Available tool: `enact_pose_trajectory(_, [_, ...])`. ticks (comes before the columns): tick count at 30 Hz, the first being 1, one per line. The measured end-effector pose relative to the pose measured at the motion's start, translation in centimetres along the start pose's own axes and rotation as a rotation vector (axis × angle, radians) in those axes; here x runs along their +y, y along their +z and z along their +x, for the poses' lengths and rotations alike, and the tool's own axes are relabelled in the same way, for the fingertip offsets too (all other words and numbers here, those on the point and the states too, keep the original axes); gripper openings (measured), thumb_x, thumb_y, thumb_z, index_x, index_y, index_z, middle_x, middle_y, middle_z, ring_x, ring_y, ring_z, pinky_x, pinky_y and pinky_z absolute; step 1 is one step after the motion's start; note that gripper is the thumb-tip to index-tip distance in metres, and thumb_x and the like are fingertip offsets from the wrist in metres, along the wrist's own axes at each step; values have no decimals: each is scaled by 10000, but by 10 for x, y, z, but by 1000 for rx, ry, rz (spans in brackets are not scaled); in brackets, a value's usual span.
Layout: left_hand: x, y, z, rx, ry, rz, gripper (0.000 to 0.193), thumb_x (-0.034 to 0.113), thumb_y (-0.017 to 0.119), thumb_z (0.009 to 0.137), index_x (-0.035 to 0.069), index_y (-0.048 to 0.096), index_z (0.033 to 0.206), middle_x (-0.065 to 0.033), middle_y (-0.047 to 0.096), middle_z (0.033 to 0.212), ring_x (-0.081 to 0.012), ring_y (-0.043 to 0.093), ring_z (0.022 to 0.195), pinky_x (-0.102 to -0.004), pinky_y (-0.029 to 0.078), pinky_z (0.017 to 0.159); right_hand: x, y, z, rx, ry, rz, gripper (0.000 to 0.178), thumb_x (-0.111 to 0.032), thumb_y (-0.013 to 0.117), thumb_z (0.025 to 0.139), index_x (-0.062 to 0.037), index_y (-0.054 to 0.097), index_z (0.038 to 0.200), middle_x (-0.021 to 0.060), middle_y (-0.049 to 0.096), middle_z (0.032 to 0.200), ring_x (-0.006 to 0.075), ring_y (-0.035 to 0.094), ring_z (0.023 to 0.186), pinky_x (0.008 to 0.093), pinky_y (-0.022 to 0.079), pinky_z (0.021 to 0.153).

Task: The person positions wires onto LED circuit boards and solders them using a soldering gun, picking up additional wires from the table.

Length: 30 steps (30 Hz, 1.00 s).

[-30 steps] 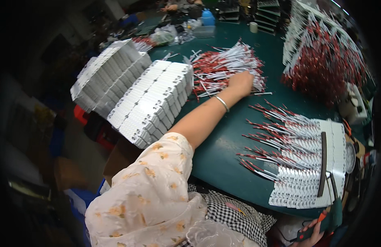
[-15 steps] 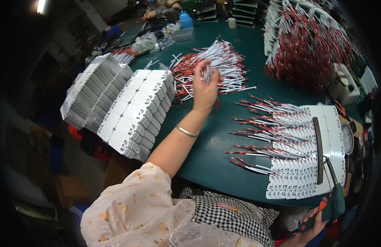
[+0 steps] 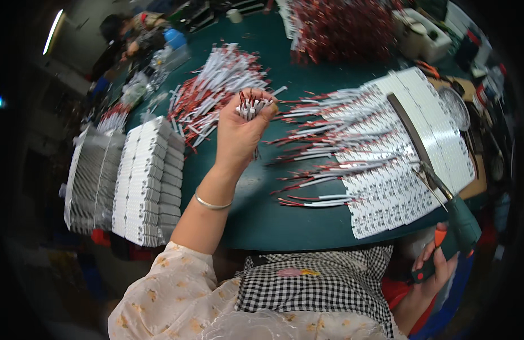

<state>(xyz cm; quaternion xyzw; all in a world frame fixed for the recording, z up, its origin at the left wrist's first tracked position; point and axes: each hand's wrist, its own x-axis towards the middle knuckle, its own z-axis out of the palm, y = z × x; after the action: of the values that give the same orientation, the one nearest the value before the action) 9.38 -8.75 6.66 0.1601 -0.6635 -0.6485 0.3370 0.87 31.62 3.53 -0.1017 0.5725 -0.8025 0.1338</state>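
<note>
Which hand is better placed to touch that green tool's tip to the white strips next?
Probably the right: the right hand grips the green tool, whose front end reaches over the white strips. The left hand holds a bundle of wires, away from the tool.

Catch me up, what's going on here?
The person's left grip holds a bunch of red-and-white wires near a loose wire pile. The right grip has a green gun-shaped tool, its tip over overlapping white boards on the green table. Wire rows and a dark bar lie on the boards.
</note>
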Motion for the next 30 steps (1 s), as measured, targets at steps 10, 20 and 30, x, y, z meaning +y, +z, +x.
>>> enact_pose_trajectory(10, [-3,75,-40,-567,32,407,300,-115,579,785,-27,629,1068,-23,633,763,-81,616,739,-217,471,664,6,-11,-13,-77,40,-37,647,-204,664,811,132,360,1273,90,512,650,136,510,437,240,452,375])
enact_pose_trajectory(20, [-39,98,-58,-766,620,774,477,3,717,552,58,665,1024,-72,620,735,-214,614,607,-301,465,491,4,-26,-35,-8,137,37,721,-144,761,710,219,378,1201,235,578,889,171,528,437,260,449,357])
enact_pose_trajectory(30, [-56,99,-59,-727,680,847,320,36,613,686,51,648,1004,-35,489,668,-173,529,523,-316,421,432,15,-11,-37,77,125,-60,683,-201,756,737,166,382,1174,86,514,594,145,515,414,248,446,350])
